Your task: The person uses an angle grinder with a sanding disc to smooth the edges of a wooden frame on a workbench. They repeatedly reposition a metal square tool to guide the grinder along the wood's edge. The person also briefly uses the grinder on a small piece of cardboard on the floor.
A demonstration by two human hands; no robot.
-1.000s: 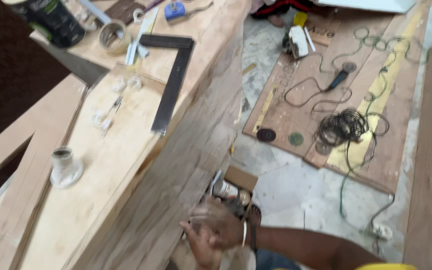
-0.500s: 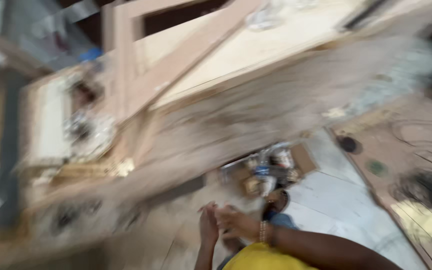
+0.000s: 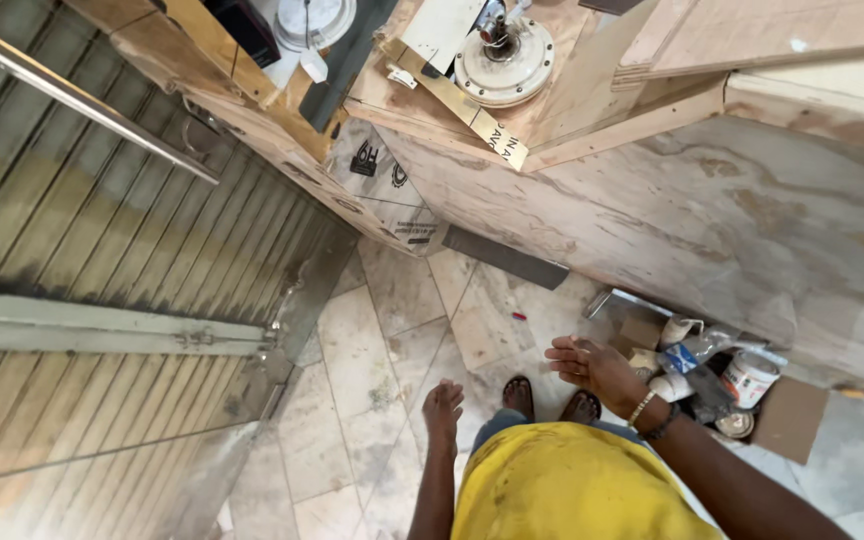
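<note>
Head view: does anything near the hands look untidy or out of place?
Yes. By the right hand, a white paint can, crumpled plastic bags and a brown cardboard sheet lie jumbled on the tiled floor. The left hand is empty.

Both hands empty: left hand (image 3: 443, 402), right hand (image 3: 592, 368) above tiled floor (image 3: 392, 400)

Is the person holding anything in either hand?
No. The left hand hangs empty, and the right hand is open, palm up, near the white tub.
</note>
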